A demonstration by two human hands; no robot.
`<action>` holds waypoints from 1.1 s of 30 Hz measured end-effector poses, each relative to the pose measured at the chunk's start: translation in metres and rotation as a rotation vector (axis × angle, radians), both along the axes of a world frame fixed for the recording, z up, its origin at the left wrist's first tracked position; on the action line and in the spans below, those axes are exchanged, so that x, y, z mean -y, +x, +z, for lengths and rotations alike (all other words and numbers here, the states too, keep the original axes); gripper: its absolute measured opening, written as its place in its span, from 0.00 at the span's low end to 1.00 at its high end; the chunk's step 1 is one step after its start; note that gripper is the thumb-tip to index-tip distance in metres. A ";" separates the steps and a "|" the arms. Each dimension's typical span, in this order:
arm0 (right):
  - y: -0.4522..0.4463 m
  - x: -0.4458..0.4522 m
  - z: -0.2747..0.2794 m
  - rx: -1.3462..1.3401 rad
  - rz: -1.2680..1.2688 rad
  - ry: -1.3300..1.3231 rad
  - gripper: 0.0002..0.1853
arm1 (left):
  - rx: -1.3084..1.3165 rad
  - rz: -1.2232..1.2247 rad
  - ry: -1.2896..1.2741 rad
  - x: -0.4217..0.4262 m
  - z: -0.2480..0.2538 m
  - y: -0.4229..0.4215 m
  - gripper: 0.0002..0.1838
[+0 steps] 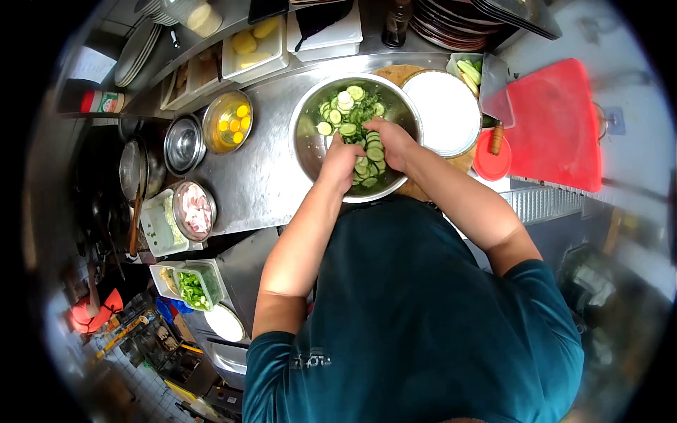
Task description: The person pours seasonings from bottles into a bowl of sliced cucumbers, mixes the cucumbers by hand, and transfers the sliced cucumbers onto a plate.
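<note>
A large steel mixing bowl (302, 144) holds many thin cucumber slices (374, 144) and chopped green herbs (367, 109). Both my hands reach into it from the near side. My left hand (342, 163) is curled into the slices at the left, its thumb pointing inward and its other fingertips partly hidden. On the right, my right hand (393, 143) closes over slices and herbs, with its fingertips buried among them. The slices lie heaped between and beyond the two hands.
A stack of white plates (444, 113) stands right of the bowl, beside a red cutting board (557, 123). To the left are a bowl of cracked eggs (227, 121), an empty steel bowl (184, 144) and a bowl of raw meat (194, 210). A potato tray (254, 46) sits behind.
</note>
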State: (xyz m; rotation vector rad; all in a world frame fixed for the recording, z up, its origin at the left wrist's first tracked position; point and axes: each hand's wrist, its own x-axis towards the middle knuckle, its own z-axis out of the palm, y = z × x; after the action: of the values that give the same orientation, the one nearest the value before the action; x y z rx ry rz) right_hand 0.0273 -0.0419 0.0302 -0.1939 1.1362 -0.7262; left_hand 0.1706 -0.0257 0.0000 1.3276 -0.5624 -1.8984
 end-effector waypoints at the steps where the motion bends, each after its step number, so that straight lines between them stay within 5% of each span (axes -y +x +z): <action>1: 0.000 -0.002 -0.003 -0.031 -0.004 -0.058 0.28 | -0.068 -0.011 0.058 0.001 0.001 0.006 0.34; 4: -0.004 -0.009 0.028 -0.042 0.060 -0.224 0.35 | -0.145 0.018 0.132 0.007 0.021 0.026 0.34; 8: -0.021 0.013 0.018 -0.368 0.237 -0.370 0.36 | 0.567 -0.129 -0.249 0.019 0.016 0.041 0.39; 10: -0.020 0.025 -0.017 -0.656 0.205 -0.442 0.35 | 0.464 -0.055 -0.221 0.027 0.012 0.033 0.40; 12: -0.005 0.027 -0.019 -0.376 0.107 -0.156 0.36 | 0.353 -0.029 -0.127 0.028 0.011 0.024 0.39; 18: 0.000 0.025 -0.029 -0.267 0.321 -0.242 0.43 | -0.127 -0.073 0.080 0.027 0.003 0.022 0.33; 19: 0.001 0.024 -0.036 -0.410 0.342 -0.344 0.37 | -0.159 -0.065 0.097 0.027 0.002 0.024 0.29; 23: -0.014 0.019 -0.033 -0.900 0.437 -0.773 0.32 | 0.030 -0.092 0.078 0.021 0.022 0.027 0.23; 27: -0.011 0.027 -0.018 -1.098 0.389 -0.749 0.29 | 0.311 -0.116 -0.134 0.022 0.032 0.027 0.13; 33: -0.008 0.030 -0.020 -0.973 0.409 -0.843 0.18 | 0.794 -0.191 -0.317 0.046 0.022 0.026 0.27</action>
State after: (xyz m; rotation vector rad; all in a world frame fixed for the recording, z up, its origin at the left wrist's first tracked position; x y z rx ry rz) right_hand 0.0197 -0.0722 0.0106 -1.5787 1.5494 -0.7076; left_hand 0.1964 -0.0716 0.0224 1.8295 -1.3584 -1.2767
